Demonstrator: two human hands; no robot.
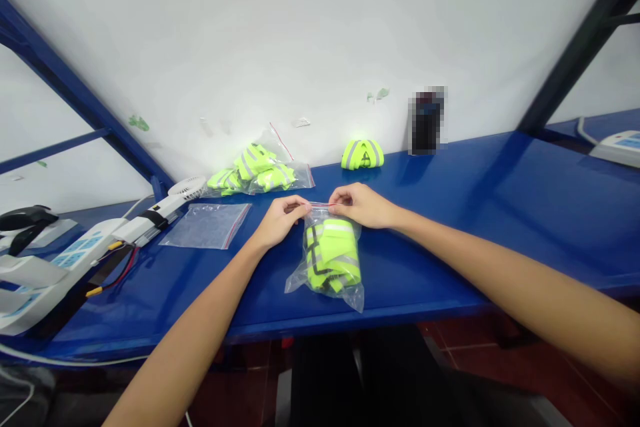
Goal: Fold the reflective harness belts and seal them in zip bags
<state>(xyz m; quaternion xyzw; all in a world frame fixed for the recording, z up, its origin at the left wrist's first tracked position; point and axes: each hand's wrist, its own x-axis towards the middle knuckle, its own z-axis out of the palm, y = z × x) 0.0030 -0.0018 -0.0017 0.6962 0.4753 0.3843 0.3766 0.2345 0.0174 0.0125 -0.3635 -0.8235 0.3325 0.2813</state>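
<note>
A clear zip bag (297,272) lies near the table's front edge with a folded neon-yellow reflective vest (334,255) inside it. My left hand (283,219) pinches the left end of the bag's red-lined zip strip. At the strip's right part, my right hand (361,205) pinches the same edge between thumb and fingers. Left of my left hand, a flat zip bag (205,225) with nothing in it rests on the table. Behind my right hand stands a rolled neon-yellow reflective bundle (363,154) without a bag.
Several bagged neon-yellow bundles (253,167) are piled against the wall. A white handheld fan (187,187) and white power strips (83,253) with cables occupy the left of the blue table (430,273). A blurred-out dark object (426,121) leans on the wall.
</note>
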